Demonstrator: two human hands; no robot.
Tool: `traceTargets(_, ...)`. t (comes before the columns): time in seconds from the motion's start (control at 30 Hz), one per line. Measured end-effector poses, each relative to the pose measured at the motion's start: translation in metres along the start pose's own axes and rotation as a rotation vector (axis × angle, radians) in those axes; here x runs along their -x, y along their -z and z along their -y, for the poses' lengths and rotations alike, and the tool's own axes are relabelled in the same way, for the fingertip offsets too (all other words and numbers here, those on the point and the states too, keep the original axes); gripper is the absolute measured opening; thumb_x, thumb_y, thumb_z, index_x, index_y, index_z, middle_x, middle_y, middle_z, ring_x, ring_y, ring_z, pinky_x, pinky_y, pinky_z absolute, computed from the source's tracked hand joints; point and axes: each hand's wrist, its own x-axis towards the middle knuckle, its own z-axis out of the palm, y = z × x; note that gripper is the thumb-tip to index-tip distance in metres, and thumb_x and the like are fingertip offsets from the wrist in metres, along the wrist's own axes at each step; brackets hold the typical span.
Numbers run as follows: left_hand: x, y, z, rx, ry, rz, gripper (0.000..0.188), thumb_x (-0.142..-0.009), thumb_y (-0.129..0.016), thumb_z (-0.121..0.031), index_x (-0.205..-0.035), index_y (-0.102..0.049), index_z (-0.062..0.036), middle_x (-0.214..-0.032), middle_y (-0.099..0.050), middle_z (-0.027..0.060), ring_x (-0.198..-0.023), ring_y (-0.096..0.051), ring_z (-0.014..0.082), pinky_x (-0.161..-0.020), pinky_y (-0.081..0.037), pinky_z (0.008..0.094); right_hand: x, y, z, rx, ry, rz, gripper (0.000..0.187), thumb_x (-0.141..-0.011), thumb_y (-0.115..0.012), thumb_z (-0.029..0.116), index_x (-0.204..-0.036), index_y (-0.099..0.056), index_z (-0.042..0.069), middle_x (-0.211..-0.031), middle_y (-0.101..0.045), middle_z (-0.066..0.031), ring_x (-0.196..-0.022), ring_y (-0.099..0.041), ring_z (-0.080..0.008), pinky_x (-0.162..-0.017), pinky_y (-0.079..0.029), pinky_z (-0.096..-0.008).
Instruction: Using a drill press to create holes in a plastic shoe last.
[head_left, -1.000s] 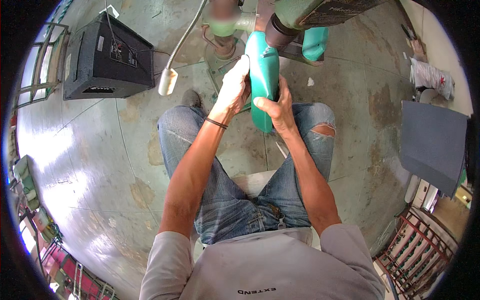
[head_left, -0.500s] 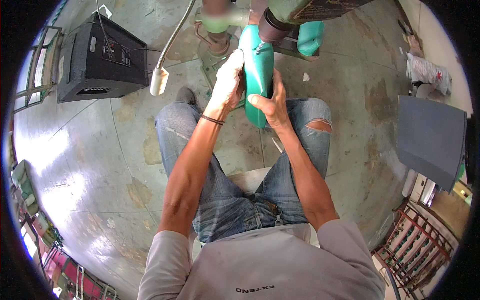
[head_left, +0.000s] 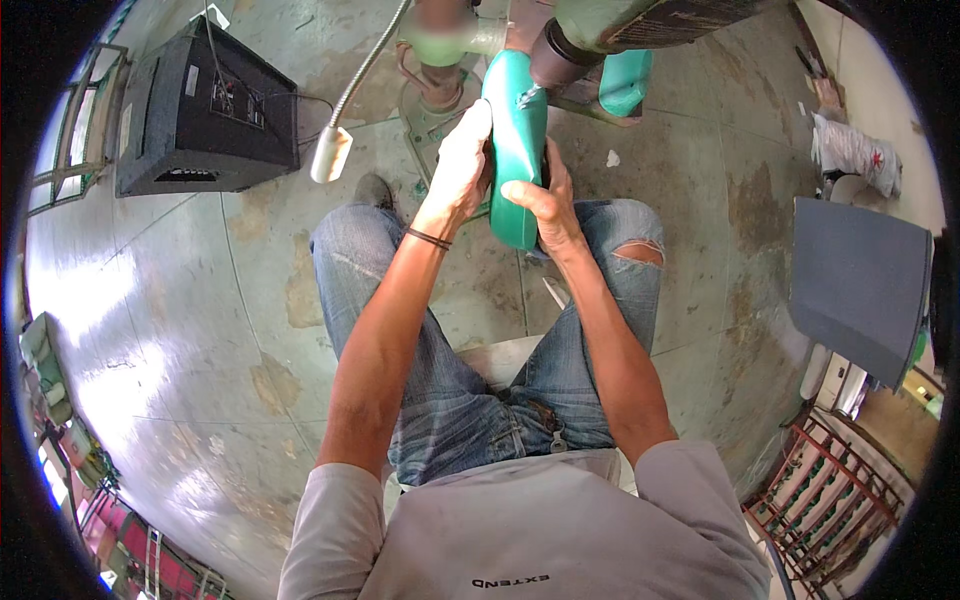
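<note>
A glossy green plastic shoe last (head_left: 517, 150) is held out between my hands, long side running away from me. My left hand (head_left: 463, 160) presses on its left side, thumb and fingers closed against it. On the right side, my right hand (head_left: 548, 200) wraps round the nearer end, its thumb lying over the top. At the far end of the last, a drill bit (head_left: 528, 97) in a dark chuck (head_left: 556, 58) meets or nearly meets the surface; exact contact is hard to make out. The fingertips underneath are hidden.
A green machine body (head_left: 640, 22) overhangs the work at the top. Behind it sits a second green piece (head_left: 625, 82). A lamp on a flexible neck (head_left: 332, 155) hangs left of my hands. A black speaker box (head_left: 200, 120) stands at left, a grey panel (head_left: 860, 285) at right.
The shoe last has shifted slightly and both hands have moved a little with it, keeping their hold. The view has also shifted a little.
</note>
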Motion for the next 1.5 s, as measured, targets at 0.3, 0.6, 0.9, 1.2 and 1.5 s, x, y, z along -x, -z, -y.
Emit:
traceTargets(0.3,0.0,-0.006,-0.002,-0.063,-0.009,-0.025,0.049,-0.103,-0.051,-0.042,-0.131,-0.054,-0.0014,-0.124,-0.062,0.0088,-0.11,-0.058,0.0196,-0.099,-0.047,0.0378,-0.001,0.0,0.003,-0.018,-0.008,-0.002,0.086,-0.065,-0.072,0.03,-0.14,-0.043,0.001,-0.117,-0.053,-0.0102,-0.105,-0.053,-0.022,-0.092,-0.047,-0.0345)
traceTargets(0.6,-0.001,-0.006,-0.002,-0.084,-0.057,0.013,0.046,-0.103,-0.052,-0.04,-0.13,-0.055,-0.0025,-0.124,-0.062,0.0085,-0.11,-0.058,0.0191,-0.099,-0.047,0.0368,-0.002,-0.002,0.007,0.027,0.027,-0.016,0.088,-0.062,-0.074,0.028,-0.139,-0.041,0.0,-0.115,-0.054,-0.0109,-0.104,-0.055,-0.0236,-0.094,-0.046,-0.0376)
traceTargets(0.9,-0.002,-0.004,-0.002,-0.109,-0.077,-0.013,0.044,-0.102,-0.054,-0.037,-0.129,-0.055,-0.0028,-0.122,-0.062,0.0079,-0.109,-0.059,0.0181,-0.097,-0.049,0.0357,-0.005,0.003,0.008,0.058,0.056,0.017,0.091,-0.062,-0.072,0.032,-0.141,-0.04,-0.001,-0.117,-0.053,-0.0128,-0.105,-0.054,-0.0246,-0.093,-0.046,-0.0375)
traceTargets(1.2,-0.007,0.01,0.011,-0.063,-0.056,-0.009,0.047,-0.102,-0.053,-0.038,-0.133,-0.052,-0.003,-0.127,-0.061,0.008,-0.114,-0.059,0.0194,-0.102,-0.046,0.0387,-0.008,0.0,0.005,0.139,-0.037,-0.038,0.081,-0.066,-0.066,0.026,-0.14,-0.043,0.004,-0.118,-0.056,-0.0146,-0.105,-0.055,-0.0275,-0.094,-0.046,-0.0391)
traceTargets(1.5,-0.004,0.004,0.004,0.005,0.001,-0.036,0.042,-0.099,-0.061,-0.033,-0.128,-0.057,-0.003,-0.117,-0.062,0.0044,-0.104,-0.057,0.0146,-0.093,-0.047,0.0333,-0.013,-0.002,0.01,0.14,0.042,-0.036,0.068,-0.065,-0.063,0.025,-0.129,-0.05,0.004,-0.108,-0.059,-0.0138,-0.096,-0.056,-0.0272,-0.088,-0.047,-0.0379)
